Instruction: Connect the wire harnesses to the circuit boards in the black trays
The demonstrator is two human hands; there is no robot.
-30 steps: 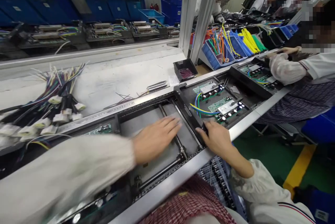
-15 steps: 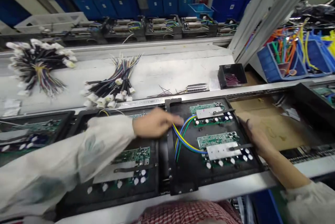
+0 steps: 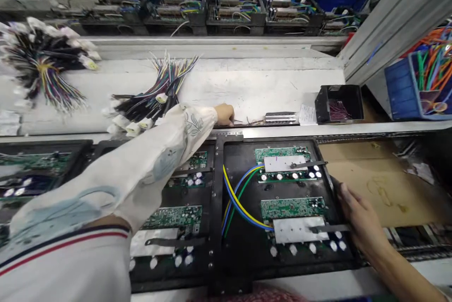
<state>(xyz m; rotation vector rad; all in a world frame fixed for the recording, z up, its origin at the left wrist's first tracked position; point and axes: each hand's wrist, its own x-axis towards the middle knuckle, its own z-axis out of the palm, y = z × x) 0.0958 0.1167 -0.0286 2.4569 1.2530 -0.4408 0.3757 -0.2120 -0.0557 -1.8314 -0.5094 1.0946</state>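
Observation:
My left hand point(image 3: 224, 114) reaches past the far rail onto the white bench, its fingers mostly hidden, next to thin loose wires point(image 3: 245, 121). My right hand point(image 3: 360, 222) has its fingertips on the right rim of a black fixture tray point(image 3: 247, 257). That tray carries two green circuit boards point(image 3: 282, 153) with white-plated tops, joined by yellow, blue and green wires point(image 3: 236, 203). My left sleeve covers part of a neighbouring tray with similar boards point(image 3: 173, 217).
Wire harness bundles with white connectors point(image 3: 155, 97) lie on the bench point(image 3: 264, 76), beside a stack of metal bars point(image 3: 280, 118). A black bin of magenta wires point(image 3: 339, 104) and a blue crate of coloured wires point(image 3: 420, 76) stand to the right. Brown cardboard point(image 3: 381, 184) lies right of the tray.
My left hand has moved from above the trays to the far bench. The view has swung to look straight across the line, and my right hand has shifted along the tray's right rim.

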